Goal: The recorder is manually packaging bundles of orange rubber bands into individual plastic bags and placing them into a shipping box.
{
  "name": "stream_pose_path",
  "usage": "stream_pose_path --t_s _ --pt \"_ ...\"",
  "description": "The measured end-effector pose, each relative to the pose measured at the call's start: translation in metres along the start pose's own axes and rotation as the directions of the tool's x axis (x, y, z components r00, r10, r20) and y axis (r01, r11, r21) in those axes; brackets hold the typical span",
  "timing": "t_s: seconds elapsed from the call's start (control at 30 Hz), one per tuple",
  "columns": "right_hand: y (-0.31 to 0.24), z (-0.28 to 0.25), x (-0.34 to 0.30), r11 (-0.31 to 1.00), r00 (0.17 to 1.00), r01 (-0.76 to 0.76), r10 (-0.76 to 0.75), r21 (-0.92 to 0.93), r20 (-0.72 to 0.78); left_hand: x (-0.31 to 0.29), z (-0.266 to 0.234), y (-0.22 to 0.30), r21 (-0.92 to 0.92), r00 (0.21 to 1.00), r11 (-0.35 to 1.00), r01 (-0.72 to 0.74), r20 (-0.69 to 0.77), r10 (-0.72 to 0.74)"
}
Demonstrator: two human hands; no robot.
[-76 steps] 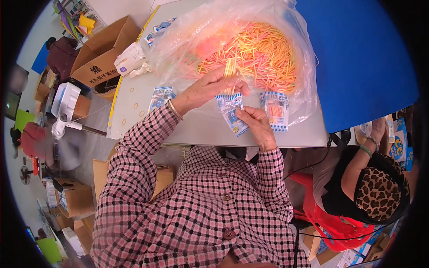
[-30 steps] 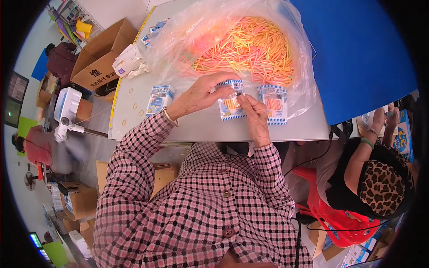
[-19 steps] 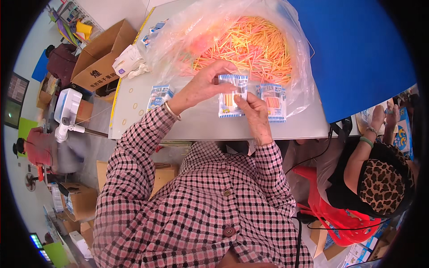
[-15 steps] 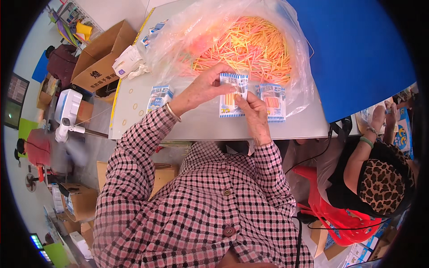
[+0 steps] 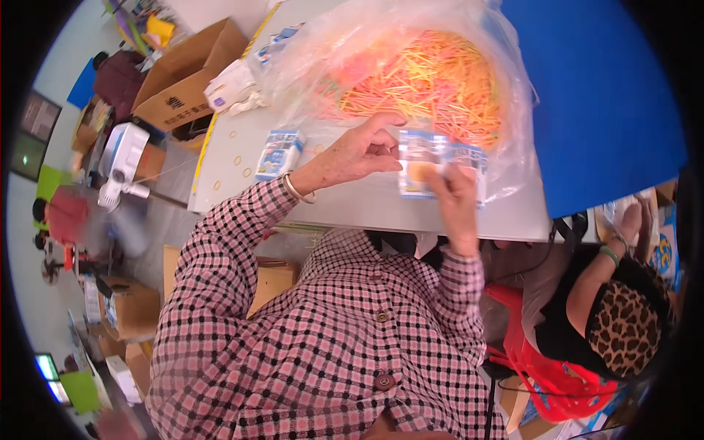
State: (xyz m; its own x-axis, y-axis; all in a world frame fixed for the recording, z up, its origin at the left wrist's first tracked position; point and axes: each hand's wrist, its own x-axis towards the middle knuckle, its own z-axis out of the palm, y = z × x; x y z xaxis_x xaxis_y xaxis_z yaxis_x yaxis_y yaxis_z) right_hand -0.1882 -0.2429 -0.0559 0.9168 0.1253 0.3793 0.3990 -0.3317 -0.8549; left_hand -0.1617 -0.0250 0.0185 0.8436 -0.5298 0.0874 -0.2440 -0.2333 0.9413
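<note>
My right hand (image 5: 457, 209), smeared by motion, pinches the lower part of a small blue-and-white packet (image 5: 422, 147) over the table. My left hand (image 5: 357, 154) is beside the packet's left edge, thumb and forefinger apart with nothing seen between them. Partly behind my right hand lies another blue-and-white packet (image 5: 473, 158). Beyond both hands, a large clear plastic bag (image 5: 308, 81) lies spread around a heap of thin pink, yellow and orange sticks (image 5: 433, 81). Several similar packets appear stacked (image 5: 279, 152) left of my left hand.
A tissue pack (image 5: 231, 88) sits at the table's left edge, with rubber bands (image 5: 237, 160) near it. Beyond that edge stands a cardboard box (image 5: 183, 81). A blue sheet (image 5: 587, 95) covers the right side. A co-worker (image 5: 623, 315) sits at the right beside a red stool (image 5: 524, 345).
My right hand has carried the packet right, in front of the other packet. My left hand has come off its edge, and its fingers have parted. The whole view has shifted slightly.
</note>
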Motion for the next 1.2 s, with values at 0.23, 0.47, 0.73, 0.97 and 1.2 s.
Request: stream_pose_path --t_s 0.23,0.47,0.73,0.97,1.2 --pt "-0.005 -0.061 -0.008 0.965 0.964 -0.249 0.238 -0.087 -0.115 -0.062 -0.09 -0.019 0.255 0.956 0.953 0.165 -0.279 -0.091" --pt "0.006 -0.054 -0.006 0.841 0.943 -0.281 0.154 -0.462 -0.295 -0.105 -0.131 -0.06 0.795 0.971 0.576 0.193 -0.24 0.007" --pt "-0.017 -0.036 -0.005 0.659 0.906 -0.12 -0.233 -0.743 -0.353 -0.095 -0.131 -0.07 0.577 0.897 0.722 0.383 -0.418 -0.142" --pt "-0.047 0.054 0.01 0.984 0.974 0.177 -0.179 -0.026 -0.137 -0.047 -0.072 -0.022 0.344 0.915 0.935 0.087 -0.4 0.062" --pt "-0.047 0.062 0.019 0.887 0.977 -0.188 0.127 0.421 0.169 -0.014 -0.016 -0.016 0.097 0.978 0.995 0.021 -0.21 0.0"
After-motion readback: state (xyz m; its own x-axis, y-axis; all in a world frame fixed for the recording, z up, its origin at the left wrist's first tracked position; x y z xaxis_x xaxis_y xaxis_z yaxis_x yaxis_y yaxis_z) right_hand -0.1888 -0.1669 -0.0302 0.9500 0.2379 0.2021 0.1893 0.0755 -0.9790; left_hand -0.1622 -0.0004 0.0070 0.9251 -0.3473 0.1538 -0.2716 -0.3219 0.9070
